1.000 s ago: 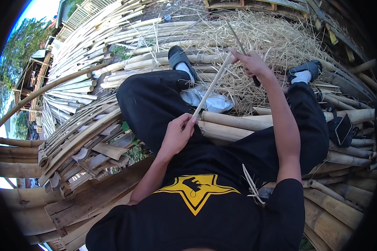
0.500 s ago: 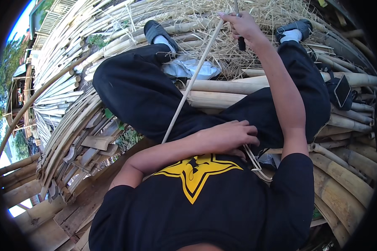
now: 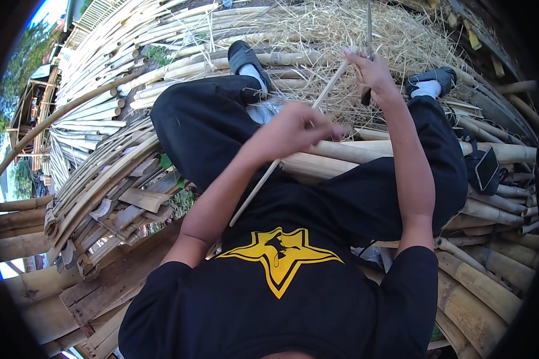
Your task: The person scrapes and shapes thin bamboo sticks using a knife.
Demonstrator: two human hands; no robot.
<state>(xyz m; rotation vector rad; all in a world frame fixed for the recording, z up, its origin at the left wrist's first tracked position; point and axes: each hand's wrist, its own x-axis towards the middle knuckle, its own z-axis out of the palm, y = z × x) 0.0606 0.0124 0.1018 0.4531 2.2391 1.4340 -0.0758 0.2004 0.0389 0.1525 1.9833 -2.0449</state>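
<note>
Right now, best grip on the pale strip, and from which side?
Probably low on the pale strip, from the person's right: it runs thin, straight and bare there, the left forearm flanks its other side, and the right hand holds the top near the blade.

You have two hands: one left hand (image 3: 293, 133) and one right hand (image 3: 374, 79). Between them you have one strip (image 3: 329, 91) and one knife (image 3: 369, 30). You wear two shoes (image 3: 247, 58), two socks (image 3: 426, 88), one pair of trousers (image 3: 197, 128) and one shirt (image 3: 269, 329) bearing one star (image 3: 281, 269). Beside you is one phone (image 3: 487, 169). You have poles (image 3: 482, 296) and straw (image 3: 401, 36) in numbers too great to count.
</note>
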